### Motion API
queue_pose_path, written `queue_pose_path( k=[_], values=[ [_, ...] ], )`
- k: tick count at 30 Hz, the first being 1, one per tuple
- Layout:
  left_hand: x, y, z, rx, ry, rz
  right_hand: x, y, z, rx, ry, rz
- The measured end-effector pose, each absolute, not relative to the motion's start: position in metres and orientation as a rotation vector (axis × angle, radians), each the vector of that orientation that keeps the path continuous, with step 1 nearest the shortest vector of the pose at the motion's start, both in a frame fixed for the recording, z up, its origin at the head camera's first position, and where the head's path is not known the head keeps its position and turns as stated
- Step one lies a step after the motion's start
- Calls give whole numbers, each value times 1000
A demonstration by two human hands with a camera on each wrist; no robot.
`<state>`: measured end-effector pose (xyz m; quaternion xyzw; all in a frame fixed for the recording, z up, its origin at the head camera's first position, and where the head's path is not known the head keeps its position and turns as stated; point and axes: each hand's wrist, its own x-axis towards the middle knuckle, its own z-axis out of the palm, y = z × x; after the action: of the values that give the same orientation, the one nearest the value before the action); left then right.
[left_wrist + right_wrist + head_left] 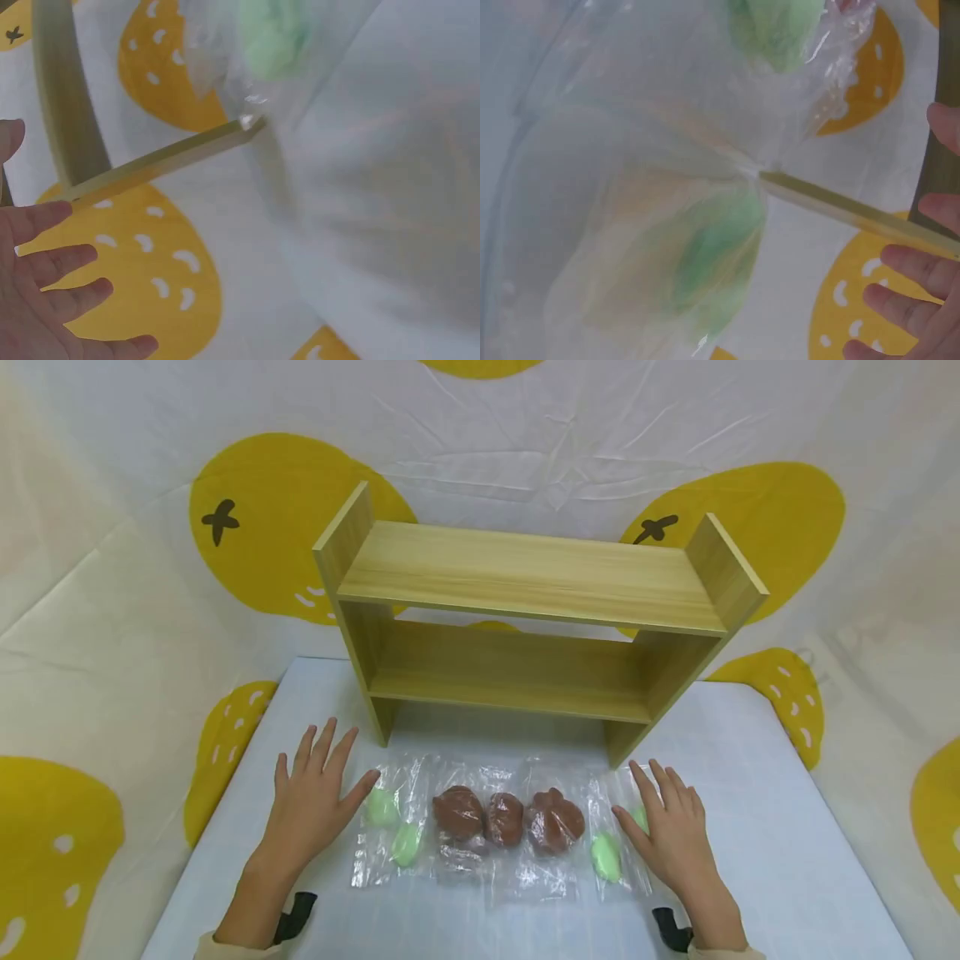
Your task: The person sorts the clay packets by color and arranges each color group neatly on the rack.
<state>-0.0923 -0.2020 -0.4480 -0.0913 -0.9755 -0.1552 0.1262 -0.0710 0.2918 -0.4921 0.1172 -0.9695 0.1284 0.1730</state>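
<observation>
Fingers spread, my left hand (307,806) is just left of a clear plastic bag with light green lumps (406,844). Its thumb tip is close to the bag's edge; contact cannot be told. On the other side my right hand (671,835), fingers extended, overlaps a second clear bag with light green lumps (606,857), partly hiding it. Neither hand holds anything. Between these bags lie more clear bags holding brown lumps: a rounded one (459,812), a narrow one (504,819) and a lobed one (555,822). Both wrist views show straight, separated fingers.
A two-tier light wooden shelf (517,668) stands behind the bags, slightly angled. Bags and shelf are on a table with a pale blue cover (757,827). White cloth with yellow fruit shapes (285,527) hangs around the back and sides.
</observation>
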Motion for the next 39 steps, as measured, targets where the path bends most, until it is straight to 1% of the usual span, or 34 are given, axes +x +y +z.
queue_pose_path(
  k=[10, 20, 31, 39],
  values=[
    [-107, -212, -396, -339, -2561, -666, -72, 282, -486, 416, -2674, 532],
    [-123, -212, -349, -381, -2431, -756, -70, 269, -486, 341, -2741, 744],
    [-146, -213, -322, -389, -2186, -933, -66, 256, -483, 315, -2717, 888],
    [-160, -204, -303, -268, -2109, -1209, -66, 249, -479, 263, -2706, 1104]
  ],
)
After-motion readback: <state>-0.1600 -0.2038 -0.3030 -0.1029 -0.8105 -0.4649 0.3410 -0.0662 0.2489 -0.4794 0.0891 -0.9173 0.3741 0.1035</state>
